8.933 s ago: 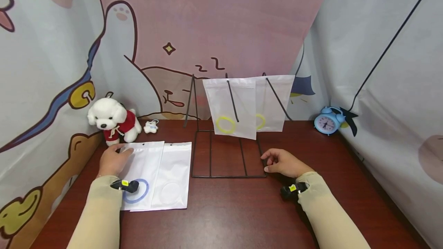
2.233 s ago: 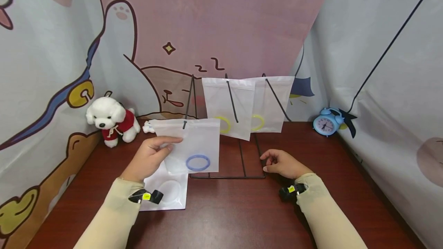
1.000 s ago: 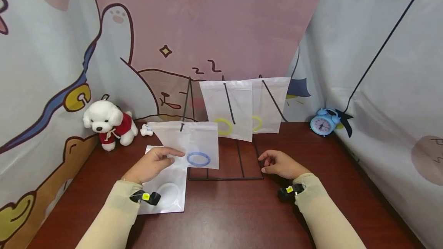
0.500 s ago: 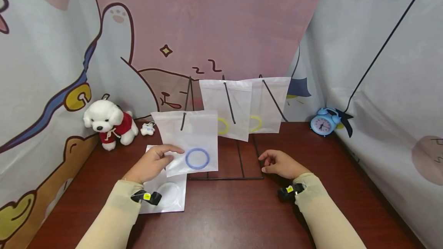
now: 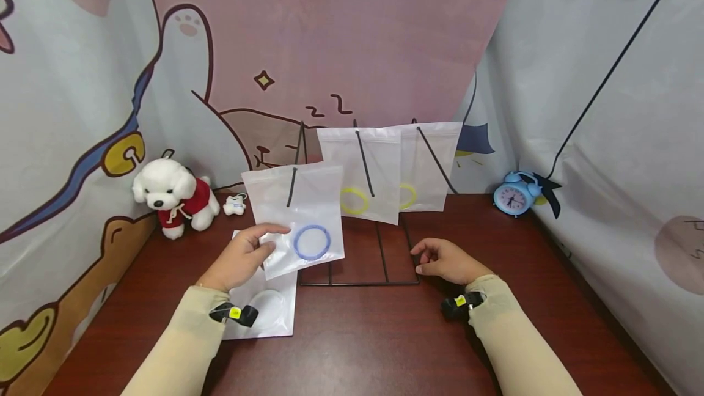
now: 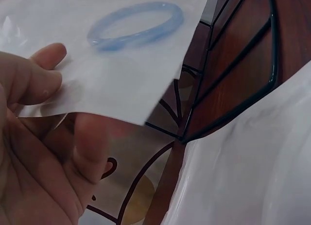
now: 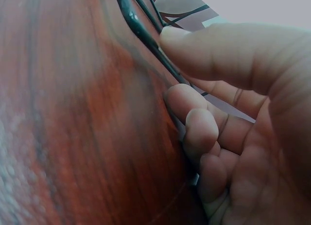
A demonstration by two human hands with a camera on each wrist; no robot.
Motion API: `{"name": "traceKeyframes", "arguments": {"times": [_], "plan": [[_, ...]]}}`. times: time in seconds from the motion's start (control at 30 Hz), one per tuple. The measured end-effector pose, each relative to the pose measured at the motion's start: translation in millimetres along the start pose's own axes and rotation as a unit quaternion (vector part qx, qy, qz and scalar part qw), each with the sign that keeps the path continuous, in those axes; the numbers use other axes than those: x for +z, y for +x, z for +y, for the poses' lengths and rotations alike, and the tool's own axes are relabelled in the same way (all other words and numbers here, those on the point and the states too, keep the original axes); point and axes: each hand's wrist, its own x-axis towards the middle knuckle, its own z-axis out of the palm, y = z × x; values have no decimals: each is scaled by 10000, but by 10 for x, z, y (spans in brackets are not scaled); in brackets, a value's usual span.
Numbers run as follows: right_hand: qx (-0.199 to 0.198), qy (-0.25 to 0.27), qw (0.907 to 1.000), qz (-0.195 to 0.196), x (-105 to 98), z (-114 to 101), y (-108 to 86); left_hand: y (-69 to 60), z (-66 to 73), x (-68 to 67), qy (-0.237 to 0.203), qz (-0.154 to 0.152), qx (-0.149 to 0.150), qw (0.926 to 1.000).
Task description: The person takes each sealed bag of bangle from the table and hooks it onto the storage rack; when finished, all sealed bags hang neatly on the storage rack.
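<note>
My left hand (image 5: 233, 261) pinches the lower left edge of a white zip bag (image 5: 321, 194), thumb in front and fingers behind in the left wrist view. A blue bangle (image 6: 136, 41) shows inside the bag. The left prong of a black wire rack (image 5: 360, 284) passes through the hole at the bag's top, its tip sticking out in front. My right hand (image 5: 448, 261) grips the right side of the rack's base between thumb and fingers. Two more white bags, a middle one (image 5: 338, 161) and a right one (image 5: 429, 185), hang with yellow rings inside.
Partly under my left hand, another white bag (image 5: 261, 326) with a pale ring lies on the brown table (image 5: 374, 347). Behind stand a plush dog (image 5: 170, 188), a small white charm (image 5: 234, 205) and a blue alarm clock (image 5: 514, 194). Printed cloth walls enclose the table.
The blue-bangle bag was lifted from the table and brought right to the left prong. In the last second its top has slid back and up along the prong. My right hand has stayed put.
</note>
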Motion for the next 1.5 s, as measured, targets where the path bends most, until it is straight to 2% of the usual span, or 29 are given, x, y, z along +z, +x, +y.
{"name": "traceKeyframes", "arguments": {"times": [0.23, 0.37, 0.57, 0.8, 1.13, 1.23, 1.4, 1.5], "plan": [[1, 29, 10000, -26, 10, -9, -3, 6, 32, 15, 164, 242, -5, 9996], [-11, 40, 10000, -37, 18, -15, -6, 6, 44, 11, 123, 273, 27, 9995], [21, 17, 10000, -27, 3, -16, -10, -3, -9, -6, -6, 98, 124, 9999], [-30, -3, 10000, -47, -7, -3, -7, -8, -118, 12, -326, -434, 101, 9985], [4, 0, 10000, -42, -5, -18, -12, 2, -186, 12, -81, -858, -205, 9961], [29, -3, 10000, -38, 0, -13, -5, -1, -213, 8, -18, -876, -186, 9960], [63, -3, 10000, -19, -2, 4, 6, 1, -231, 24, -13, -656, 62, 9978], [49, 4, 10000, -2, -5, 3, 6, -3, -220, 29, -187, -602, -17, 9980]]}}
